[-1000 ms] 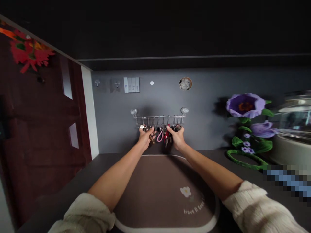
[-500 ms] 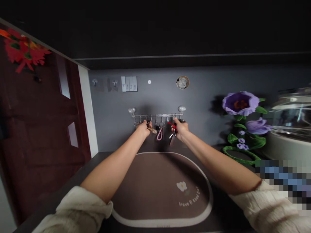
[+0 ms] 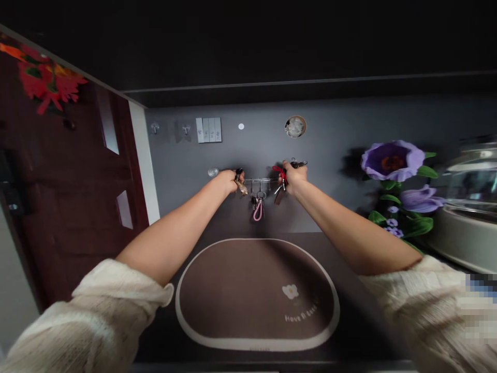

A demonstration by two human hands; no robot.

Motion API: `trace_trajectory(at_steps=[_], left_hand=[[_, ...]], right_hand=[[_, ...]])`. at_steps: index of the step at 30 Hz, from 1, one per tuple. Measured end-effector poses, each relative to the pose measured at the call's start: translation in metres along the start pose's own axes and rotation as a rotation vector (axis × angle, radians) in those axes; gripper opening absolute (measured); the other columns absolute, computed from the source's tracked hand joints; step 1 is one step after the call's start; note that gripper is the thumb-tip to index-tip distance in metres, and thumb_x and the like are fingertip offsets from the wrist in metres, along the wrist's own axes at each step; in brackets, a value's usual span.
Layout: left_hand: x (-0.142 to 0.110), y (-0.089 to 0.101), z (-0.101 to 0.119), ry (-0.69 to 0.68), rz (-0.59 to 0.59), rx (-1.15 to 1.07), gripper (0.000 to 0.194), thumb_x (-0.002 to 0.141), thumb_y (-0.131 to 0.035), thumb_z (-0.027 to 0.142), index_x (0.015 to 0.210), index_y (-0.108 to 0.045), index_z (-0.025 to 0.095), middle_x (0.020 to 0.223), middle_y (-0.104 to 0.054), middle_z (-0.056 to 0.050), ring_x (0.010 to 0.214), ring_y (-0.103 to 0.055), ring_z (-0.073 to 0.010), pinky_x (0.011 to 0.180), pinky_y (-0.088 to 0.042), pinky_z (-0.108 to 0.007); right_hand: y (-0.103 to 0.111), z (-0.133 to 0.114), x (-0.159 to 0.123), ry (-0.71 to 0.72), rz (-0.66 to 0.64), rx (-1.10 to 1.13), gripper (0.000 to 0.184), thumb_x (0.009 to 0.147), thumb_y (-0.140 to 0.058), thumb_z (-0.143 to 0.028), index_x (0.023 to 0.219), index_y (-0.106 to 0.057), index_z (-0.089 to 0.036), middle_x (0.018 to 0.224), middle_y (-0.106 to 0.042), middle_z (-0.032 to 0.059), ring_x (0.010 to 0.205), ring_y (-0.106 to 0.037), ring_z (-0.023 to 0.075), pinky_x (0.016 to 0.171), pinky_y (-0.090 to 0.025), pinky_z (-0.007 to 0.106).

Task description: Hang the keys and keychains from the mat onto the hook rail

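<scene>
My left hand (image 3: 228, 181) is closed on a keychain (image 3: 243, 188) with a dark and gold-brown charm, in front of the left part of a clear hook rail (image 3: 261, 180) on the grey wall. At the rail's right end my right hand (image 3: 295, 181) grips a bunch of keys (image 3: 280, 189) with a red cord; dark and metal pieces also stick out above its fingers. Between the two hands, a key ring with a pink loop strap (image 3: 258, 210) hangs from the rail. The hands hide both ends of the rail.
A brown oval mat (image 3: 248, 295) lies on the dark counter below. Purple knitted flowers (image 3: 392, 161) and a white appliance with a glass lid (image 3: 462, 228) stand to the right. Clear hooks (image 3: 185, 130) and a white switch plate (image 3: 208, 129) are on the wall. A dark shelf (image 3: 248, 46) overhangs everything.
Both hands have risen from just below the rail to about its height, each carrying its keys up. The pink-strap key ring still hangs in place.
</scene>
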State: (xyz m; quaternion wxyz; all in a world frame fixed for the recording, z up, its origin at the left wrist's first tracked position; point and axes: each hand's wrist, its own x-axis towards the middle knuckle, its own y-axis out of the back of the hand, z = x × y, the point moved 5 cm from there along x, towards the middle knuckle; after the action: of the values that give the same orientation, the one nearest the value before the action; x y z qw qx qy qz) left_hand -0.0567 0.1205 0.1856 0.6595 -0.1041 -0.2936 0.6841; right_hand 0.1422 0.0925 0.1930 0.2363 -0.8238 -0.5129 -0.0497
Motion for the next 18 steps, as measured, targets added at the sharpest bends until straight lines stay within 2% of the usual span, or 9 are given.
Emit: trace_trajectory(at_steps=[2, 3, 6, 9, 12, 15, 16, 18], left_hand=[[-0.021, 0.011, -0.008, 0.138, 0.032, 0.051, 0.014, 0.08, -0.032, 0.007, 0.081, -0.045, 0.012, 0.066, -0.05, -0.004, 0.048, -0.048, -0.0073, 0.039, -0.037, -0.017], [-0.036, 0.019, -0.02, 0.264, 0.025, 0.096, 0.013, 0.08, -0.033, 0.007, 0.081, -0.044, 0.013, 0.067, -0.051, -0.004, 0.048, -0.048, -0.0066, 0.04, -0.038, -0.017], [-0.085, 0.051, -0.059, 0.497, -0.006, 0.176, 0.007, 0.08, -0.037, 0.01, 0.077, -0.044, 0.012, 0.063, -0.05, -0.003, 0.045, -0.046, -0.0057, 0.039, -0.04, -0.017], [-0.127, 0.086, -0.097, 0.653, 0.072, 0.254, 0.008, 0.077, -0.039, 0.006, 0.077, -0.043, 0.012, 0.061, -0.049, -0.003, 0.046, -0.05, -0.0077, 0.041, -0.044, -0.019], [-0.144, 0.107, -0.111, 0.668, 0.131, 0.295, 0.014, 0.072, -0.04, -0.002, 0.08, -0.044, 0.009, 0.068, -0.053, -0.007, 0.056, -0.057, -0.0132, 0.049, -0.05, -0.025], [-0.144, 0.113, -0.106, 0.644, 0.049, 0.387, 0.013, 0.067, -0.05, -0.001, 0.077, -0.045, 0.005, 0.066, -0.055, -0.012, 0.064, -0.061, -0.0223, 0.056, -0.052, -0.033], [-0.142, 0.114, -0.102, 0.634, 0.02, 0.434, 0.014, 0.065, -0.054, 0.0, 0.075, -0.046, 0.005, 0.063, -0.055, -0.012, 0.065, -0.061, -0.0244, 0.056, -0.051, -0.035], [-0.137, 0.117, -0.094, 0.594, -0.019, 0.569, 0.018, 0.06, -0.061, 0.004, 0.07, -0.047, 0.006, 0.055, -0.054, -0.01, 0.061, -0.061, -0.0262, 0.055, -0.05, -0.037]], right_hand=[[0.007, 0.002, -0.02, -0.08, -0.146, -0.042, 0.014, 0.075, -0.05, -0.025, 0.08, -0.039, -0.018, 0.051, -0.043, -0.0052, 0.035, -0.039, 0.005, 0.034, -0.037, 0.019], [0.013, 0.008, -0.032, -0.133, -0.231, -0.092, 0.013, 0.074, -0.051, -0.024, 0.076, -0.04, -0.018, 0.049, -0.043, -0.0049, 0.034, -0.038, 0.0053, 0.032, -0.036, 0.019], [0.043, 0.051, -0.071, -0.358, -0.373, -0.323, 0.016, 0.07, -0.056, -0.023, 0.069, -0.042, -0.017, 0.041, -0.039, -0.0058, 0.031, -0.036, 0.0065, 0.031, -0.035, 0.022], [0.071, 0.097, -0.098, -0.423, -0.436, -0.537, 0.019, 0.063, -0.063, -0.024, 0.062, -0.045, -0.015, 0.038, -0.04, -0.0056, 0.031, -0.037, 0.0066, 0.032, -0.034, 0.021], [0.085, 0.12, -0.101, -0.335, -0.48, -0.754, 0.02, 0.053, -0.068, -0.019, 0.052, -0.049, -0.014, 0.033, -0.04, -0.0052, 0.034, -0.042, 0.0075, 0.033, -0.032, 0.018], [0.087, 0.125, -0.091, -0.3, -0.547, -0.965, 0.023, 0.046, -0.071, -0.016, 0.043, -0.048, -0.015, 0.03, -0.039, -0.0042, 0.033, -0.044, 0.01, 0.033, -0.031, 0.019], [0.086, 0.124, -0.086, -0.289, -0.536, -0.975, 0.025, 0.045, -0.072, -0.018, 0.042, -0.047, -0.015, 0.03, -0.038, -0.004, 0.033, -0.045, 0.0114, 0.033, -0.032, 0.02], [0.08, 0.114, -0.074, -0.174, -0.45, -0.844, 0.025, 0.048, -0.071, -0.027, 0.045, -0.048, -0.016, 0.031, -0.038, -0.0038, 0.037, -0.05, 0.0143, 0.036, -0.036, 0.023]])
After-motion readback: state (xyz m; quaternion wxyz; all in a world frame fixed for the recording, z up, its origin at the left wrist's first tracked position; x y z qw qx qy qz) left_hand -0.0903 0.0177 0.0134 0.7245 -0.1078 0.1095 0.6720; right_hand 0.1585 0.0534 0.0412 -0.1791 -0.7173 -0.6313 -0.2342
